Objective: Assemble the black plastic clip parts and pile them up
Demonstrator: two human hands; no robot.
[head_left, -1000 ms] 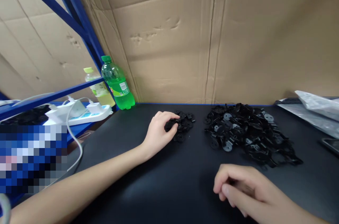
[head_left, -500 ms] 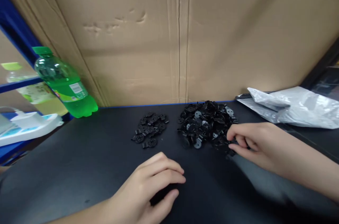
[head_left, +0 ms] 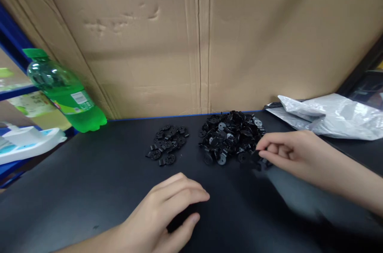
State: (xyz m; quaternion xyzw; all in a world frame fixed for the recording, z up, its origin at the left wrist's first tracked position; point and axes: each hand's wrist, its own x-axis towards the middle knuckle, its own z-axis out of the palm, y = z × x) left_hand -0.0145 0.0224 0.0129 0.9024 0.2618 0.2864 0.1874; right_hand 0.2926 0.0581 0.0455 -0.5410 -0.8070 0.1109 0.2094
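Observation:
A large heap of small black plastic parts [head_left: 231,135] lies on the black tabletop [head_left: 119,189], right of centre. To its left is a smaller, flatter group of black parts [head_left: 169,143], round with clip-like tabs. At the heap's right edge, my right hand [head_left: 287,149] pinches a black part [head_left: 256,157] between thumb and forefinger; that part is blurred. My left hand [head_left: 173,209] rests near the front of the table, below the two groups, with its thumb apart from the curved fingers and nothing between them.
A green soda bottle [head_left: 67,93] leans at the left beside a white power strip [head_left: 32,143] and a second bottle [head_left: 38,109]. Cardboard [head_left: 143,45] stands behind the table. A silvery plastic bag [head_left: 344,117] lies at the back right.
The right hand's thumb and forefinger have closed together on a black part at the heap's edge. The left hand's position is nearly the same. The view has shifted slightly.

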